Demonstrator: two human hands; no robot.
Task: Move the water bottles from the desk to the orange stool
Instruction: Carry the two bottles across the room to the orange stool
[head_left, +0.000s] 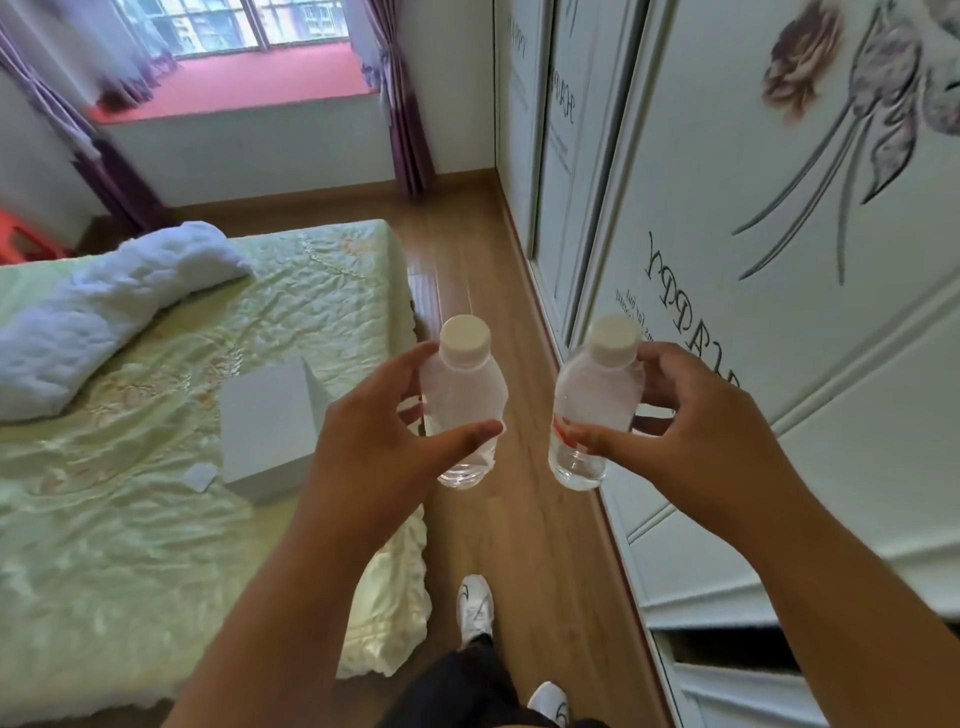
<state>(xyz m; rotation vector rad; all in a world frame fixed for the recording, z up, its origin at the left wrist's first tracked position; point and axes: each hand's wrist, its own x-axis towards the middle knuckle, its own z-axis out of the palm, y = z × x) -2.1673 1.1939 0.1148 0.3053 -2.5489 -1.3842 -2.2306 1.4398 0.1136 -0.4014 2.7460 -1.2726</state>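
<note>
1. The left hand (363, 441) grips a clear water bottle (464, 410) with a white cap, thumb across the front of the body and fingers curled round the far side – the bottle is upright and held in the air over the wooden floor (519, 519)
2. The right hand (691, 441) grips a second water bottle (592, 410) the same way; this one has a strip of red label near the thumb
3. The two bottles are side by side, near each other but apart, both caps up
4. An orange stool (21, 236) shows at the far left edge, beyond the bed (156, 467), well apart from both bottles
5. On the bed lie a white box (270, 421) and a rolled white quilt (104, 322)
6. A white wardrobe (779, 312) with a flower print runs along the right – white shoes (475, 605) show below on the floor
</note>
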